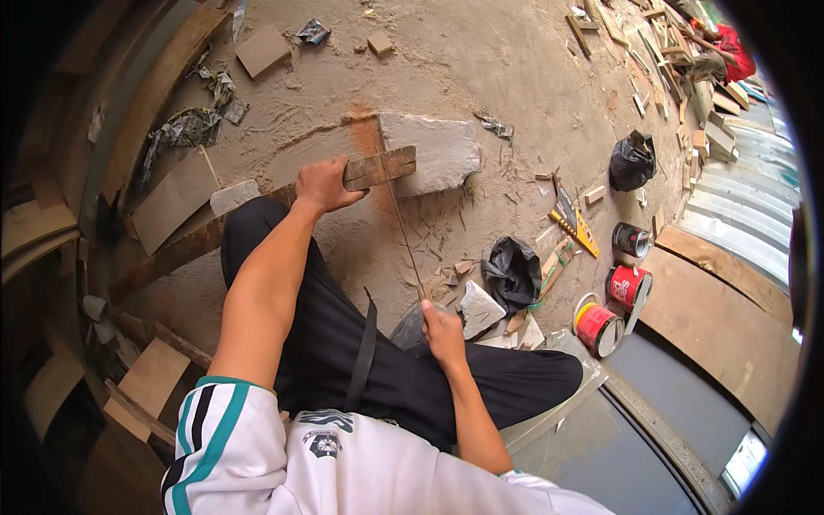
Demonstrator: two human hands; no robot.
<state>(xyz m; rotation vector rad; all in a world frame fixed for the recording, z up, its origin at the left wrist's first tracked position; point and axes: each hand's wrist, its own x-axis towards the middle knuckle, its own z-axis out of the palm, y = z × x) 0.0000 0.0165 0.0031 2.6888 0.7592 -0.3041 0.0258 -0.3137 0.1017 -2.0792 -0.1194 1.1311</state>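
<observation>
A long wooden plank [359, 172] slants across the ground, its far end lying over a pale stone slab [433, 144]. My left hand [321, 186] is closed round the plank just left of the slab, pressing it down. In my right hand [443, 331] is the handle end of a saw [401, 221], seen almost edge-on. Its thin blade runs up and away to the plank and crosses it near the end, to the right of my left hand. How deep the blade sits in the wood cannot be made out. Orange-red dust [369, 133] marks the ground around the cut.
Another handsaw with a yellow-and-black blade [573, 216] lies at right. Black plastic bags [512, 273], paint cans [598, 327] and broken slabs [481, 309] surround it. Boards [176, 197] lean at left. A person in red [730, 56] sits by scrap wood at the far right.
</observation>
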